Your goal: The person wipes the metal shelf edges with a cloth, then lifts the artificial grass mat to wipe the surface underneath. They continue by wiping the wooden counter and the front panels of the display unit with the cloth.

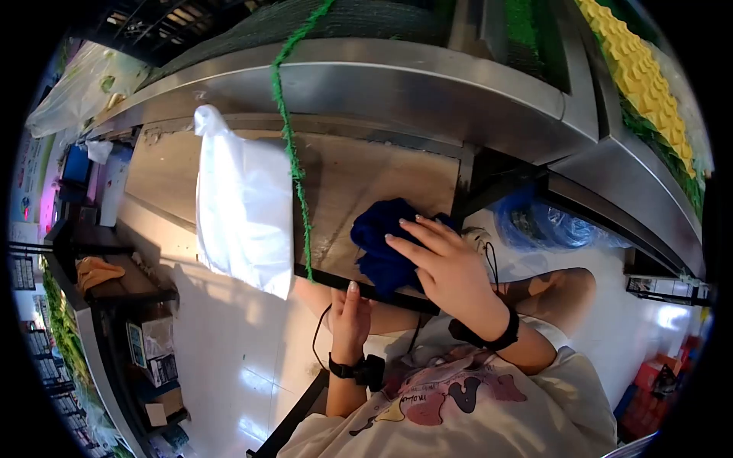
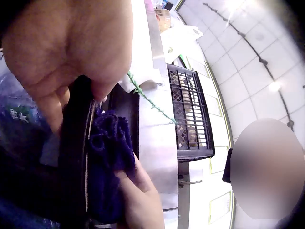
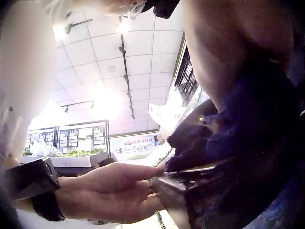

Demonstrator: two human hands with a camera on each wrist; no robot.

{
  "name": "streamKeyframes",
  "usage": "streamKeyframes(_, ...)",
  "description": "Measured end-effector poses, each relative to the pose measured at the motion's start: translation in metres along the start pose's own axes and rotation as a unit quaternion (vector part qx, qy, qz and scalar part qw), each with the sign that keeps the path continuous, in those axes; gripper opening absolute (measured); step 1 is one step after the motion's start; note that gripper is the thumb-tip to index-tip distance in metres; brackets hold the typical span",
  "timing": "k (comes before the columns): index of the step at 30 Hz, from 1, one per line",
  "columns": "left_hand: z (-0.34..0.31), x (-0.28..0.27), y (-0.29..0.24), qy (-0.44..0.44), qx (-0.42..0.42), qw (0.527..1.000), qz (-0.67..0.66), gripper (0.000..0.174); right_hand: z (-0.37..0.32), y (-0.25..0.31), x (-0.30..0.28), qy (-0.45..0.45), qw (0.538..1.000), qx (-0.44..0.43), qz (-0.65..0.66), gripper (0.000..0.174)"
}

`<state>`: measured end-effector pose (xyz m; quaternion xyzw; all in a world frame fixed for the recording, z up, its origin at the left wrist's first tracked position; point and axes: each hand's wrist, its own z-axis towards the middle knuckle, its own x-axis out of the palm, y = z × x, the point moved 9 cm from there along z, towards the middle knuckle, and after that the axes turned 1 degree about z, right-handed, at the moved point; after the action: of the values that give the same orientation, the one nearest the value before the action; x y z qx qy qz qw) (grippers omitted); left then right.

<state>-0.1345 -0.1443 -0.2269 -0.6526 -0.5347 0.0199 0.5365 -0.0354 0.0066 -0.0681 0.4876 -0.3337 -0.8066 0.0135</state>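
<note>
From here the crumpled dark-blue cloth (image 1: 376, 235) looks light and limp, easiest taken by a bunched fold, lying under the right hand's (image 1: 460, 278) outstretched fingers on the black-edged brown board (image 1: 343, 172), whose rim the left hand (image 1: 350, 324) pinches.

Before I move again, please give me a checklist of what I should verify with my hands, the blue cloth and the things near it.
1. Left hand grips the black edge: ok, thumb above, fingers below.
2. Right hand touches the blue cloth: ok, fingers rest on top.
3. Cloth spread flat: not ok, it is bunched up.
4. White bag apart from the cloth: ok, a gap shows between them.
5. Green garland out of the way: not ok, it hangs between bag and cloth in the head view.
6. Panel clean under the cloth: cannot tell, it is covered.
</note>
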Motion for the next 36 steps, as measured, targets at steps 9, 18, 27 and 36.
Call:
streamKeyframes(9,-0.001,-0.021,0.004,0.018,0.002,0.999,0.046,0.037,0.023,-0.03,-0.003,-0.025,0.998,-0.024,-0.045,0.046)
streamKeyframes(18,-0.028,-0.013,-0.009,-0.014,0.042,0.999,0.021,0.034,0.024,-0.032,0.015,0.0,0.997,-0.01,-0.081,0.049)
streamKeyframes(27,-0.041,-0.041,0.009,0.01,0.022,1.0,-0.002,0.043,0.009,-0.015,0.021,0.049,0.994,-0.075,-0.067,0.048)
streamKeyframes(36,-0.04,-0.049,0.016,0.044,0.022,0.999,0.005,0.05,0.02,-0.028,0.017,-0.011,0.995,-0.033,-0.089,0.048)
